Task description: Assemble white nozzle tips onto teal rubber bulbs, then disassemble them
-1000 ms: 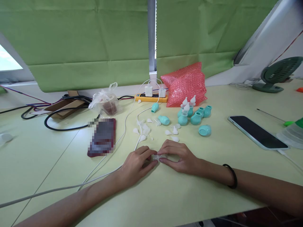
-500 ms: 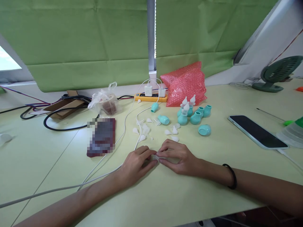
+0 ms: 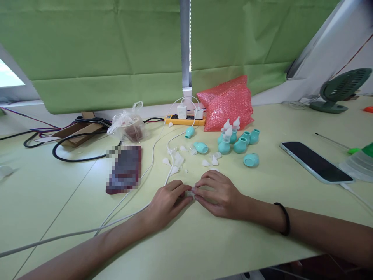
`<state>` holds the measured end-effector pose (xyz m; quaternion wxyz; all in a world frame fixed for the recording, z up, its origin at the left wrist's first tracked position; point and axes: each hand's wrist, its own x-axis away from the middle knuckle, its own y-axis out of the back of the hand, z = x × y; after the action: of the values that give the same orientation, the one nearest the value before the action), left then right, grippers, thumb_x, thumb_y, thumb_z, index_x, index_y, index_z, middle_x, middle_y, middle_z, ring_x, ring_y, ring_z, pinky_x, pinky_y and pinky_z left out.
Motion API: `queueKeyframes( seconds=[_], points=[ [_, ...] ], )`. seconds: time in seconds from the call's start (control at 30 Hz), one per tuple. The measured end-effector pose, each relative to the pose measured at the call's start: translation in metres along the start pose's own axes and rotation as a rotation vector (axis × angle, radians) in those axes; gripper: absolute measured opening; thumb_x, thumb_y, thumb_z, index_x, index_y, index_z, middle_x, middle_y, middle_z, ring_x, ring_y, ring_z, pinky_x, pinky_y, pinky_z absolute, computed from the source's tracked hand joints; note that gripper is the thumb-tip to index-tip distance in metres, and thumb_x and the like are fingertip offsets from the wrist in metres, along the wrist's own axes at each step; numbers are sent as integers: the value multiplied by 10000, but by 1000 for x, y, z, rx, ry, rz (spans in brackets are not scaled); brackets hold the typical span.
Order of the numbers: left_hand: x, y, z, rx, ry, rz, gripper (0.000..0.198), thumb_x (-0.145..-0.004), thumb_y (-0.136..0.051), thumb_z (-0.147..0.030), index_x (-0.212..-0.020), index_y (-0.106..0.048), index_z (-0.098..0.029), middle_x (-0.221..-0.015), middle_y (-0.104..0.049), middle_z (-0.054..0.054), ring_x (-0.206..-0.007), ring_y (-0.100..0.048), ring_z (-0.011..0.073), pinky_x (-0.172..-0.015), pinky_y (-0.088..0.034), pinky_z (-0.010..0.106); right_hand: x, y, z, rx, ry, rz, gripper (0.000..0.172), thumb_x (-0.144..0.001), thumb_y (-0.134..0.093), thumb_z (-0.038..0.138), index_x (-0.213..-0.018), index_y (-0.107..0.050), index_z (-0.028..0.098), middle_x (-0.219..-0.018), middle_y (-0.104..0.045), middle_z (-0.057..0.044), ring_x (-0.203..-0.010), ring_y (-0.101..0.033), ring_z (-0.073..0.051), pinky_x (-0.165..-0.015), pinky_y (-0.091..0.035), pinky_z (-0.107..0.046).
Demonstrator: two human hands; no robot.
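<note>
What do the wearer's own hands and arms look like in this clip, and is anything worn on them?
The left hand and right hand are both ungloved, and no sleeve shows along either visible forearm. The right wrist wears a thin black band; nothing is visible on the left wrist.

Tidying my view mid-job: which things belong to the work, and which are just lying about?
Probably the job:
small translucent plastic piece, held
round turquoise bulbs
white conical tips

Probably lying about:
flat black-screened phone
dark green fan
yellow power strip
</note>
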<state>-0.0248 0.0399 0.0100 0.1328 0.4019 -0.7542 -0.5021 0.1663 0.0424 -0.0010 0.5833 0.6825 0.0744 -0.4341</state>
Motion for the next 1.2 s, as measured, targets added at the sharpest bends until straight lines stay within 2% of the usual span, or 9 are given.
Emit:
queueKeyframes(
  seconds=[0.27,0.5,0.77,0.97,1.07,1.13,1.2],
  points=[
    [0,1,-1,-23,2,3,195,-845,-385,-266,-880,-538,-151,-764,-520,42,-703,-494,136,-610,-414,236,1,3,4,160,29,16,151,-761,-507,172,-893,-576,191,-800,-619,-28,-765,-510,-168,-798,-362,-428],
    [0,0,-1,-34,-10,0,209,-850,-375,-272,-885,-543,-152,-754,-517,40,-701,-496,135,-613,-413,231,1,1,6,137,22,17,161,-761,-503,153,-901,-569,196,-771,-613,-25,-747,-523,-155,-807,-349,-430],
    [-1,1,-1,-41,-3,3,197,-847,-379,-262,-882,-540,-154,-758,-522,44,-704,-501,139,-607,-416,231,0,-1,3,-39,-40,91,178,-769,-487,181,-938,-543,178,-769,-605,-33,-738,-521,-150,-761,-378,-370],
    [1,1,-1,-59,-10,-1,195,-845,-376,-277,-858,-529,-156,-754,-517,43,-702,-497,144,-600,-415,243,-1,-3,1,-149,-112,17,240,-710,-560,210,-937,-511,148,-751,-593,-39,-720,-525,-157,-678,-421,-321],
    [3,2,-1,-17,14,-48,215,-826,-419,-297,-989,-479,-170,-817,-535,44,-767,-511,154,-652,-430,267,0,-2,1,-210,-165,-17,216,-716,-557,202,-921,-501,158,-745,-589,-29,-712,-536,-138,-673,-440,-285],
    [4,2,-2,17,8,-79,349,-787,-488,-309,-1101,-402,-183,-886,-545,49,-825,-512,163,-693,-435,285,0,-1,1,-262,-213,-16,214,-719,-564,206,-919,-498,167,-766,-594,-24,-714,-549,-122,-660,-450,-250],
    [4,2,-2,43,-26,-88,373,-771,-513,-293,-1110,-395,-194,-923,-552,49,-852,-511,164,-714,-434,286,0,-1,2,-318,-245,5,226,-714,-581,217,-919,-497,174,-793,-599,-16,-719,-558,-109,-651,-454,-221]
  ],
)
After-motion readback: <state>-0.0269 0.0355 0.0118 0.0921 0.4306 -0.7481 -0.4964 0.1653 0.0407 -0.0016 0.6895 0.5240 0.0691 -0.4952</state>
